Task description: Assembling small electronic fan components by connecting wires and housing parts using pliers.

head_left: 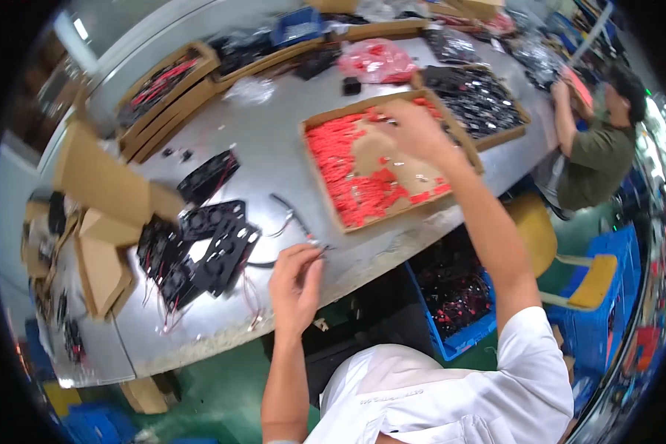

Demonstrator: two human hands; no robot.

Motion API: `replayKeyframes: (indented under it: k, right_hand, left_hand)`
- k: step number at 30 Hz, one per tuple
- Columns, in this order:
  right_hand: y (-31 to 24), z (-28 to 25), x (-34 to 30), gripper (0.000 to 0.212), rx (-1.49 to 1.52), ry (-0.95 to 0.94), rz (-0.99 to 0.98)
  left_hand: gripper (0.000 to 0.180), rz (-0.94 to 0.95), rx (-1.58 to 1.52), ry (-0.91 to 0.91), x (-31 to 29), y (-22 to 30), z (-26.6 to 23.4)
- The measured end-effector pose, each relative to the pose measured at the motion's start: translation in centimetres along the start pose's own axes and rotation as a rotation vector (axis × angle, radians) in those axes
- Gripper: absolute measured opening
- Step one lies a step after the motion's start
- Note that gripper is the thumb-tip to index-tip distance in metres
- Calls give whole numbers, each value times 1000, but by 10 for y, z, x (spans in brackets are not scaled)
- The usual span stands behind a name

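My left hand [296, 285] is closed near the front edge of the metal table, its fingers pinching a black cable [297, 216] with a small metallic and reddish section close to my fingertips. Part of that cable is hidden by my fingers. Farther off and to the right, my right hand [413, 129] reaches into a shallow cardboard tray [331, 208] of small red plastic parts [333, 166]. Motion smears its fingers, so whether they hold a part does not show. Bare cardboard shows in the tray's middle, with a few loose red pieces on it.
Left of my left hand lie several black fan-like units [226, 248] with thin wires. Behind the red parts stands a tray of black parts [481, 103], beside a pink plastic bag [377, 61]. A blue crate [459, 337] sits below the table edge. A co-worker [596, 152] works at right.
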State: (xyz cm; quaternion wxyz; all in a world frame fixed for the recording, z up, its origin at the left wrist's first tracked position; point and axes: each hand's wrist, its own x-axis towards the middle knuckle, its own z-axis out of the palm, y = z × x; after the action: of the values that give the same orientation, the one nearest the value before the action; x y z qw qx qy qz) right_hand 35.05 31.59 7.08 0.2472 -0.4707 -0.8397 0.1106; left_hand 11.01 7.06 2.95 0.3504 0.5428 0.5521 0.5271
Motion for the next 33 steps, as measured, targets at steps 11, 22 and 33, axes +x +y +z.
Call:
replayKeyframes:
  k: [11,22,33]
  right_hand:
    - [13,13,-14,12,-68,-244,98]
    - [22,-24,-24,13,196,-18,337]
    - [-46,-6,-87,22,445,280,371]
  left_hand:
    - [47,-272,-697,-453,-48,22,70]
    - [73,-1091,-1450,-1123,-97,-1,183]
    - [78,-1053,-1118,-1073,-105,-39,154]
